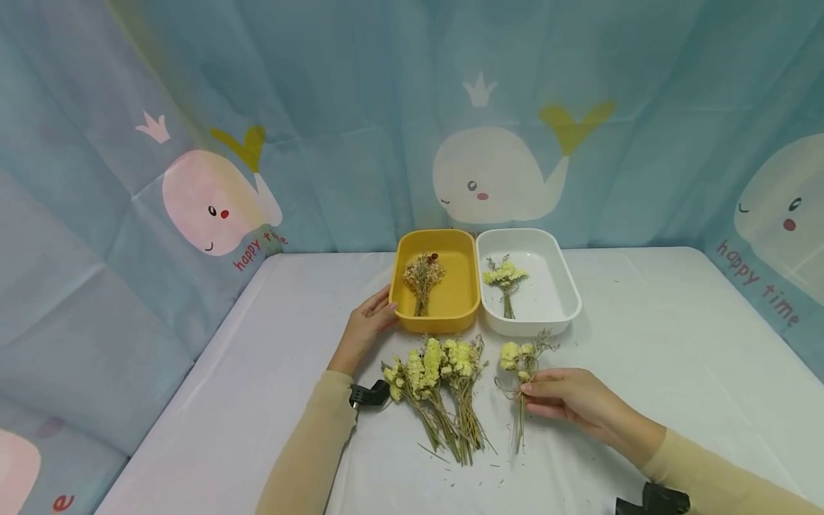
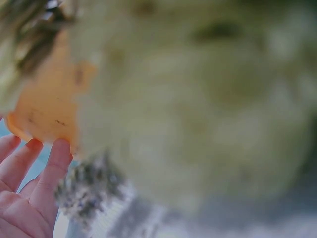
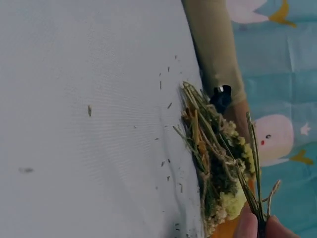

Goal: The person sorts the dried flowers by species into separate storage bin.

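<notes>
Our right hand [image 1: 576, 397] pinches a posy [image 1: 510, 355] near the white tray [image 1: 550, 286]; left hand [image 1: 360, 332], fingers straightish, touches the yellow tray [image 1: 461, 286]. Each tray has one bunch [image 1: 423, 277], pile [image 1: 421, 373]'s outside: early days, we reckon.

It's a curtained-in booth, home or studio impossible to call; blue whale-print curtains [image 1: 360, 129] hang right behind the far edge of the white surface [image 1: 656, 329], wrapping both far corners; red "happy time" lettering [image 1: 740, 263] shows!

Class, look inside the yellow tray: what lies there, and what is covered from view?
Inside the yellow tray, a dried flower bunch lies toward the left, stems pointing to the near edge. The tray floor under it is covered.
</notes>
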A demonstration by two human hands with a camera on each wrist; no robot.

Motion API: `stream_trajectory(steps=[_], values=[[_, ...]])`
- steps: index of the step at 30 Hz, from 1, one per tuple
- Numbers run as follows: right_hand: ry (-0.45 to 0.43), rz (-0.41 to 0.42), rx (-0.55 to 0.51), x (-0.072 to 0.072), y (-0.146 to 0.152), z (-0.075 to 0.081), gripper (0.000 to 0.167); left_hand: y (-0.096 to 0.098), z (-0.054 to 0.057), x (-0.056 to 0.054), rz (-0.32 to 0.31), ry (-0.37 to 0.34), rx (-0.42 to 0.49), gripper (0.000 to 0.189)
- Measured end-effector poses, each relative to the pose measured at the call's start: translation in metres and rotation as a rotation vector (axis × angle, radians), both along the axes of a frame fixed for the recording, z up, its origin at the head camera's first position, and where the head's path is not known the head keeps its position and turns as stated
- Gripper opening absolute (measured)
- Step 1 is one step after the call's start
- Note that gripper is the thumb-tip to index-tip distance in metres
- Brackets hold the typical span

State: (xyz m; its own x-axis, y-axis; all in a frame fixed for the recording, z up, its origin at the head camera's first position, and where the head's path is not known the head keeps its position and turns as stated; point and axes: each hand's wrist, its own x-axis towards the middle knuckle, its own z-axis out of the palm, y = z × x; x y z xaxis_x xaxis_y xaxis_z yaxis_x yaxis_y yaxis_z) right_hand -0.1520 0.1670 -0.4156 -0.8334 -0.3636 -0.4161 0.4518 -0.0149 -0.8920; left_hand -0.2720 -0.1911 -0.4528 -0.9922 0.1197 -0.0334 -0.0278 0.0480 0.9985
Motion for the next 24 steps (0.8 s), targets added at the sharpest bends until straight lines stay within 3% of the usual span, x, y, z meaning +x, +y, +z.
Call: stream_trajectory(steps=[6, 11, 24], values=[[0.071, 0.025, 0.062, 0.0, 0.004, 0.017, 0.029, 0.0, 0.001, 0.0, -0.003, 0.011, -0.009, 0.057], [0.126, 0.019, 0.097, -0.008, 0.012, 0.033, 0.024, 0.0, 0.0, -0.001, -0.002, 0.006, -0.004, 0.057], [0.15, -0.004, 0.13, -0.058, 0.022, 0.052, 0.01, -0.001, -0.002, -0.001, -0.01, -0.001, 0.005, 0.058]])
